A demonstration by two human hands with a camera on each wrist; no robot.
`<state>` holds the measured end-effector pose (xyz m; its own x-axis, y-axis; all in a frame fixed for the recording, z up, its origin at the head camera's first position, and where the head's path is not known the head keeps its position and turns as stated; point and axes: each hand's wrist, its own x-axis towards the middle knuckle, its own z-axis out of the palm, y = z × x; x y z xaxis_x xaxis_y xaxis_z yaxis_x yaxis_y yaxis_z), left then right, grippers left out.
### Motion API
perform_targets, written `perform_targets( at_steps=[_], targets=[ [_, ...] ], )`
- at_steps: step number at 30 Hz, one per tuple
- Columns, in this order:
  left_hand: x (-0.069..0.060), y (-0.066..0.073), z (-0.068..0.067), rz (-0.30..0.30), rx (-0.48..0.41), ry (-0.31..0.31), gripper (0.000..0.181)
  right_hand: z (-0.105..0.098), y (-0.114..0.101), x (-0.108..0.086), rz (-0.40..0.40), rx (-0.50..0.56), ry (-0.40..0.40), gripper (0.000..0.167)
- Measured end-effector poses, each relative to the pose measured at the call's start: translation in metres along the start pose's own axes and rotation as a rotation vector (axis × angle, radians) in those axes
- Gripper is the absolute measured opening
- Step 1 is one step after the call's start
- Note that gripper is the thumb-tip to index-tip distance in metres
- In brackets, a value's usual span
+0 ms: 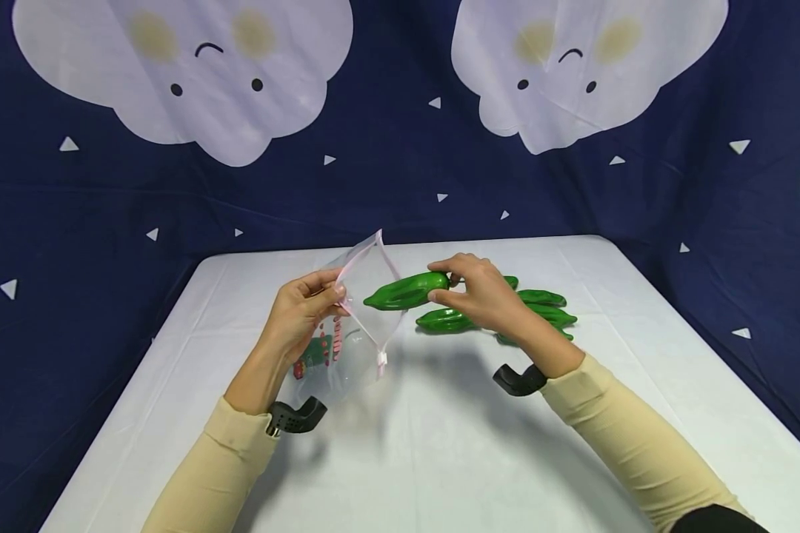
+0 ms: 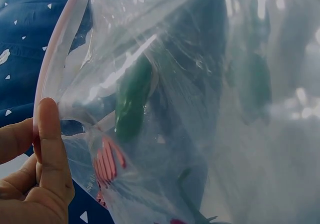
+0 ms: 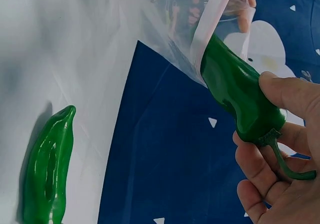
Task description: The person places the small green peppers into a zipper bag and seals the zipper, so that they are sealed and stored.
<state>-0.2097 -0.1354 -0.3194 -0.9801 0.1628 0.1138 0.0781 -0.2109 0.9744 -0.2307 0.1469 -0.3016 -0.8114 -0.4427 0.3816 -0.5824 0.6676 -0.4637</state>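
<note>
A clear zip bag (image 1: 356,355) with a pink-edged mouth is pinched at its rim by my left hand (image 1: 303,307). Its mouth gapes toward the right, and a white slider hangs at the lower corner. My right hand (image 1: 476,292) grips a green pepper (image 1: 407,291) near its stem end. In the right wrist view the tip of that pepper (image 3: 240,92) is at the bag's opening, partly behind the rim, with the curved stem toward my palm. Through the plastic in the left wrist view, the green pepper (image 2: 134,99) shows blurred.
Several more green peppers (image 1: 547,311) lie on the white table (image 1: 440,451) behind and right of my right hand; one pepper (image 1: 443,320) lies below that hand. A dark blue cloth (image 1: 387,192) with clouds and triangles hangs behind the table.
</note>
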Motion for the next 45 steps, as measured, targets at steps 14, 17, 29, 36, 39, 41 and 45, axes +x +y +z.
perform_targets(
  at_steps=[14,17,29,36,39,41,45],
  targets=[
    [-0.001,0.000,0.001,-0.007,0.001,-0.007,0.033,0.016,-0.003,0.017,-0.086,-0.069,-0.017,0.042],
    [0.000,0.000,0.001,0.000,-0.001,-0.012,0.030,0.019,-0.005,0.019,-0.111,-0.096,-0.015,0.041],
    [0.000,0.000,0.002,-0.004,0.000,-0.014,0.036,0.030,-0.012,0.025,-0.156,-0.185,-0.043,0.041],
    [0.000,-0.001,0.003,-0.010,0.001,-0.015,0.037,0.037,-0.012,0.028,-0.186,-0.212,-0.056,0.043],
    [0.000,-0.001,0.003,-0.010,0.007,-0.021,0.038,0.039,-0.014,0.030,-0.204,-0.224,-0.049,0.042],
    [0.000,-0.001,0.003,-0.011,0.009,-0.023,0.039,0.039,-0.016,0.031,-0.218,-0.230,-0.041,0.042],
    [0.000,-0.001,0.003,-0.017,0.016,-0.021,0.040,0.042,-0.020,0.035,-0.238,-0.241,-0.040,0.041]
  ],
)
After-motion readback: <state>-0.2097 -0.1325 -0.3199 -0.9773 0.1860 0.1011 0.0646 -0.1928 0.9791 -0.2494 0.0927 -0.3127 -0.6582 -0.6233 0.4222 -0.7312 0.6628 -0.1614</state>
